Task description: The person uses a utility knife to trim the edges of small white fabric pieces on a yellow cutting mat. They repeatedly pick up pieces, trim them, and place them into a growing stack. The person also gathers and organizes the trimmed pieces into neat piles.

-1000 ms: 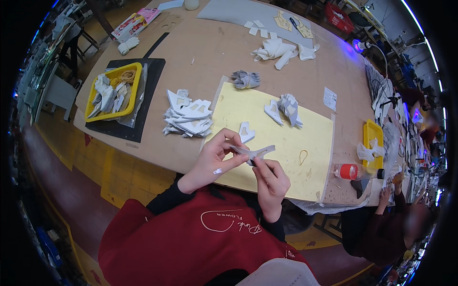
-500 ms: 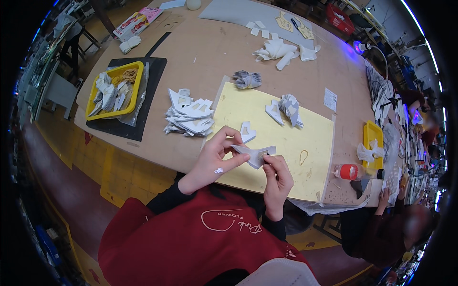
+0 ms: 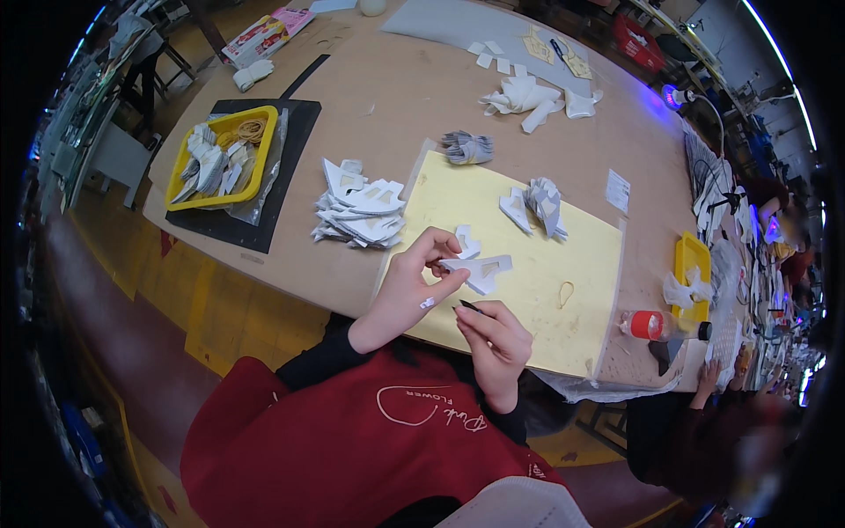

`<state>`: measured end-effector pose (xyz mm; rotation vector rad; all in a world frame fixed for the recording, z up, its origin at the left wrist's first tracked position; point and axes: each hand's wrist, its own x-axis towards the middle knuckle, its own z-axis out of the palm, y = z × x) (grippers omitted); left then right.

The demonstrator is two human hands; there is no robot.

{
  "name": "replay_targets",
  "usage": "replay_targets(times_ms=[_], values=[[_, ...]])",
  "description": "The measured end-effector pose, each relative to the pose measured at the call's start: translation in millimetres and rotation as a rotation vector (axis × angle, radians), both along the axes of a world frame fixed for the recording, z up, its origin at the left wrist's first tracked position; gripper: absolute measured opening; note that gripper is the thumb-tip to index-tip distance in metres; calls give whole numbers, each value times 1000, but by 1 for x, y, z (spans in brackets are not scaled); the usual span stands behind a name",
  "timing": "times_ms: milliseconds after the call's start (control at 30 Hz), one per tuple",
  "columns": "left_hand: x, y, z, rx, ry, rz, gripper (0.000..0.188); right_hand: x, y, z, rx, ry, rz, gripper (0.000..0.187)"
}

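Note:
Between the thumb and fingers of my left hand point(image 3: 407, 286) is a white cut-out piece point(image 3: 480, 271) with a small window in it, held above the yellow sheet point(image 3: 528, 326). My right hand point(image 3: 498, 348) is closer to me, apart from the piece, its fingers pinched around a thin black pointed tool point(image 3: 468, 306) that is mostly hidden. Just beyond my left fingers lies another white piece point(image 3: 466, 239). A loose pile of similar pieces point(image 3: 359, 211) sits to the left, and a fanned stack point(image 3: 546, 209) stands farther off on the sheet.
A rolled grey bundle point(image 3: 466, 148) rests at the sheet's far edge; a rubber band point(image 3: 566, 294) lies to the right. A yellow tray point(image 3: 271, 150) of pieces and bands is at the left. A bottle point(image 3: 647, 325) and another yellow tray point(image 3: 691, 255) stand right, near a seated person.
The white piece has turned flatter, its window now showing. My right hand has let go of it and drawn back toward me, the black tool now visible in its fingers.

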<state>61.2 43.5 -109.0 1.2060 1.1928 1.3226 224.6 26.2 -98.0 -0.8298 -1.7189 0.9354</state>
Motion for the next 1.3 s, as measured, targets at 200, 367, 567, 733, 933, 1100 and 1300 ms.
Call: replay_targets(times_ms=[200, 367, 567, 733, 933, 1100, 1300], values=[[-5, 3, -8, -17, 45, 75, 31, -7, 2, -6, -132, -233, 150, 37], [-25, 7, -13, 88, 195, 223, 24, 2, 1, -10, -242, -222, 161, 38], [-108, 7, -19, -50, 587, 553, 19, 34, 1, -32, -414, -24, 43, 40], [-103, 3, -12, 149, 837, 718, 17, 39, 3, -31, -748, 395, 29, 36], [-24, 27, -37, 75, 630, 127, 31, 48, 1, -36, -854, 705, -138, 14], [-10, 35, -114, 140, 993, 133, 58, 41, 10, -40, -812, 541, -105, 7], [5, 41, -94, 53, 783, -8, 32, 56, 9, -44, -654, 495, -85, 13]])
